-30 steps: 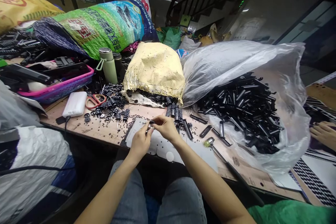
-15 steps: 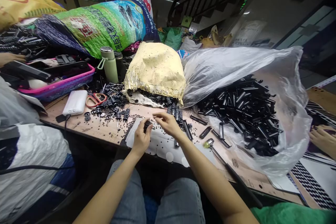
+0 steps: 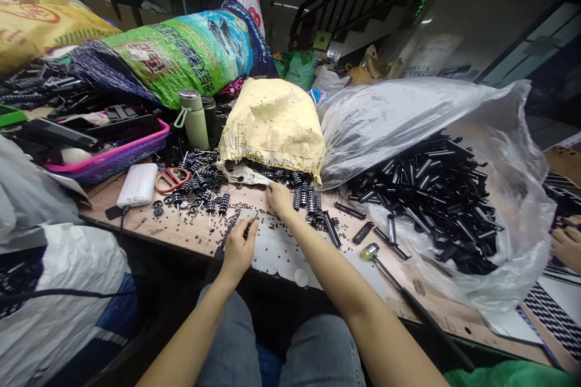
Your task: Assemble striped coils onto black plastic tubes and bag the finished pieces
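Note:
My left hand (image 3: 239, 247) is closed around a small black ribbed roller (image 3: 247, 228), mostly covered by the fingers, with a thin pin tip sticking up. My right hand (image 3: 278, 201) is at the front lip of the yellow woven sack (image 3: 275, 121), its fingers drawn together; whatever they hold is hidden. Black ribbed rollers (image 3: 311, 198) spill from the sack's mouth just right of that hand. Under both hands lies a grey sheet (image 3: 272, 248) scattered with tiny black rings. More rollers on metal pins (image 3: 200, 181) lie heaped to the left.
A hammer (image 3: 399, 284) lies at the right, near loose black channel pieces (image 3: 363, 232) and a clear plastic bag (image 3: 512, 266) full of them. At left are scissors (image 3: 172, 180), a white power bank (image 3: 137, 184), a green bottle (image 3: 195, 124) and a pink-rimmed basket (image 3: 109, 156). Another person's hand (image 3: 567, 245) shows far right.
My right hand has moved away from my left, forward to the sack's lip, and its fingers have drawn together. The left hand has lowered slightly, still holding the roller. The view has shifted a little.

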A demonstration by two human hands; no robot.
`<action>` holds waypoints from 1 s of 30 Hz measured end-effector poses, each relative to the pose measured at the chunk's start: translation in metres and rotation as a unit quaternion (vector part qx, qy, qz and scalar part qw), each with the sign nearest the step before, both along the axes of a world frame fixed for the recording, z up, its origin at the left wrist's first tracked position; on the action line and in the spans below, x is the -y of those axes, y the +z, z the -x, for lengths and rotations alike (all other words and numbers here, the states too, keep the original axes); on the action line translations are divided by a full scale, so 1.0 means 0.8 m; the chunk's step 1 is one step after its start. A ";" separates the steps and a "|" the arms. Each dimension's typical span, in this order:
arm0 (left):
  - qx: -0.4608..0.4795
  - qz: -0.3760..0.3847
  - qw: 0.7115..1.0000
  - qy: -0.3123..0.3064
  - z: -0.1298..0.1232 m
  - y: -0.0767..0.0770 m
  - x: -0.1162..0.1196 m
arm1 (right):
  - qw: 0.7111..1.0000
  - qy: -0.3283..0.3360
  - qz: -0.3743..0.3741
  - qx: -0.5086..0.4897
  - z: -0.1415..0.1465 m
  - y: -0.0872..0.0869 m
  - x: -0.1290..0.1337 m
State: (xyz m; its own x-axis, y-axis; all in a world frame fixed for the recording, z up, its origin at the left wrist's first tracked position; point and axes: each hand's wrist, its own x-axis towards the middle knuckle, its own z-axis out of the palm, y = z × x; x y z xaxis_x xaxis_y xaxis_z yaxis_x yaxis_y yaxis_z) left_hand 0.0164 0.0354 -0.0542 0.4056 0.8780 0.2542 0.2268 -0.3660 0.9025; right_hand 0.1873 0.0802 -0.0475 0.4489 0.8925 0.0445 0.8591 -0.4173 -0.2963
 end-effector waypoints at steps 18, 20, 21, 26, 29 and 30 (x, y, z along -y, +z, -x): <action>0.006 -0.001 1.000 0.013 0.009 0.007 0.009 | 1.000 -0.024 0.018 0.008 0.051 0.004 -0.061; 0.012 -0.005 1.000 0.016 0.009 0.005 0.008 | 1.000 0.019 0.021 0.007 0.048 0.001 -0.052; 0.015 -0.006 1.000 0.017 0.009 0.004 0.008 | 0.999 0.045 0.024 0.006 0.046 0.000 -0.044; 0.014 -0.002 1.000 0.017 0.009 0.001 0.011 | 0.988 0.151 0.016 -0.008 0.024 -0.006 0.022; 0.005 0.008 1.000 0.016 0.007 0.000 0.014 | 0.986 0.167 0.002 -0.024 0.009 -0.007 0.059; 0.002 0.011 1.000 0.016 0.007 0.000 0.015 | 0.986 0.165 -0.003 -0.029 0.005 -0.007 0.068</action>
